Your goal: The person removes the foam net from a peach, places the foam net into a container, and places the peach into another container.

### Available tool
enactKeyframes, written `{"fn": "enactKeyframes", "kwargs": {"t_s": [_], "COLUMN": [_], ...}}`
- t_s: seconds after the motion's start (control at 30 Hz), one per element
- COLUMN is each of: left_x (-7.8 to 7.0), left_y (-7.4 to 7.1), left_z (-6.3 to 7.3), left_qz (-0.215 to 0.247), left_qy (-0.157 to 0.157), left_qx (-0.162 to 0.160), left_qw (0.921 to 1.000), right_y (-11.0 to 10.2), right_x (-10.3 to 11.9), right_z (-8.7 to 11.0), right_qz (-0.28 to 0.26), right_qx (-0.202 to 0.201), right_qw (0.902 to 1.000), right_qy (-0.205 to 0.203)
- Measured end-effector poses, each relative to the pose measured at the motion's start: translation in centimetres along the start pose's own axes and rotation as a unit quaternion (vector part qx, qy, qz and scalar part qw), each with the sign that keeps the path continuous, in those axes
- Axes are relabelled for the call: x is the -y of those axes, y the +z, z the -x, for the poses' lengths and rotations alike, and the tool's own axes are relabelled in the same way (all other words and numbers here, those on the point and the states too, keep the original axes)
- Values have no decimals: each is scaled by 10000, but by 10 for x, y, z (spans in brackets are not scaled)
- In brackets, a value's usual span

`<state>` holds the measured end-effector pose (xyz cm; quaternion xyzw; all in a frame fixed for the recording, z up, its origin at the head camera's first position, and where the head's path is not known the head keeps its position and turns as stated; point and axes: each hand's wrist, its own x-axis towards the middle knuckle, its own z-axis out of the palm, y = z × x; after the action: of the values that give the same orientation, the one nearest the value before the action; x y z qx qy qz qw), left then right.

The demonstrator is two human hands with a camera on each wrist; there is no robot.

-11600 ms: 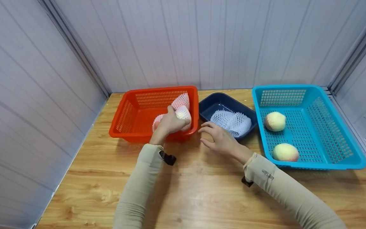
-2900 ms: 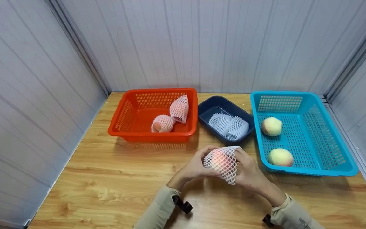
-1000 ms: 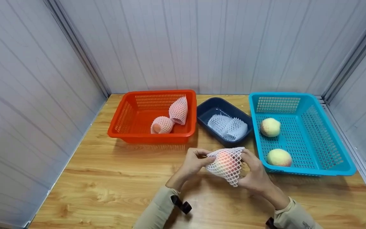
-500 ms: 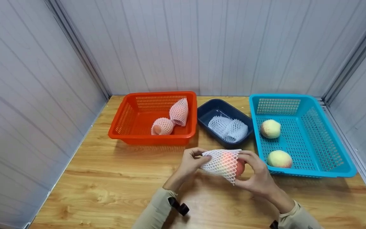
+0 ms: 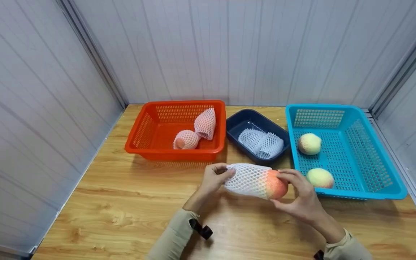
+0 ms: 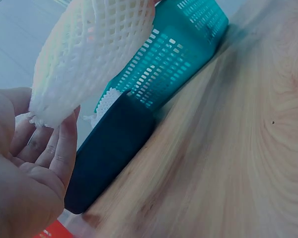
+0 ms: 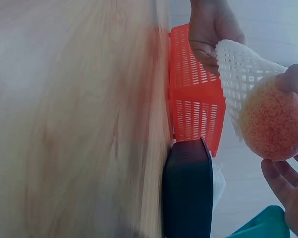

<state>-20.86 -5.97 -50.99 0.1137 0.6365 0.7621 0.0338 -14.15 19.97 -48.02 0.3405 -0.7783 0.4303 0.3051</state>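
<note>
- Nearest, the bare worktop (image 5: 121, 206), with a beige sleeve over each forearm and a black strap (image 5: 200, 229) at the left wrist.
- The left hand (image 5: 215, 178) pinches the gathered end of a white foam net (image 5: 247, 180) between thumb and fingers.
- The right hand (image 5: 303, 196) is partly opened around a red-and-yellow peach (image 5: 277, 185), thumb on the near side and fingers on the far side.
- That peach is raised above the worktop between the two hands. Its right part is bare; its left part sits inside the net's mouth, and the rest of the net stretches leftward to the left hand.
- Beyond the right hand, the turquoise basket (image 5: 349, 159) has two bare pale peaches along its left side: the front peach (image 5: 320, 178) near the corner and the rear peach (image 5: 309, 143) behind it.
- Between the two baskets, the navy tray (image 5: 242, 121) contains white foam nets (image 5: 253, 139) lying side by side.
- To the left, the red basket (image 5: 179, 154) carries two netted peaches (image 5: 205, 123) in its right half, touching or nearly so.
- Farthest, a pale panelled wall (image 5: 208, 54) behind the containers.
</note>
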Motion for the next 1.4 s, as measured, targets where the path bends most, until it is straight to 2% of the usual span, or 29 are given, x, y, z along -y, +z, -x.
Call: {"fn": "enactKeyframes", "kwargs": {"t_s": [0.13,0.3,0.53,0.63,0.9,1.0,1.1,1.17,1.23,1.33,1.4], "left_x": [1,0,-3,-6,-16,-18,-21,-23,-21,-15,-9], "left_y": [-3,-4,-4,-2,16,25,33,38,41,44,45], "left_z": [-2,-3,-6,-7,-15,-20,-26,-31,-39,-53,-64], "left_qz": [178,59,165,188,78,290,478,300,-145,-982,-1360], "left_qy": [38,-89,-173,-80,310,434,721,1037,1428,1938,2199], "left_qx": [-113,-251,-324,-522,-1417,-1558,-1602,-1729,-1943,-2308,-2454], "left_qw": [9998,9996,9992,9984,9894,9864,9833,9790,9704,9484,9343], "right_y": [-5,-13,-26,-30,-37,-38,-38,-38,-38,-37,-37], "right_x": [0,0,-5,-7,-7,-6,-5,-5,-5,-5,-5], "right_z": [1,4,10,14,14,13,12,12,12,12,12], "right_qz": [18,165,457,609,656,613,591,578,577,593,597], "right_qx": [-33,-51,-114,-138,-266,-289,-307,-317,-322,-326,-327], "right_qw": [10000,9998,9988,9979,9975,9977,9978,9978,9978,9977,9976], "right_qy": [0,35,148,182,82,72,74,57,58,98,143]}}
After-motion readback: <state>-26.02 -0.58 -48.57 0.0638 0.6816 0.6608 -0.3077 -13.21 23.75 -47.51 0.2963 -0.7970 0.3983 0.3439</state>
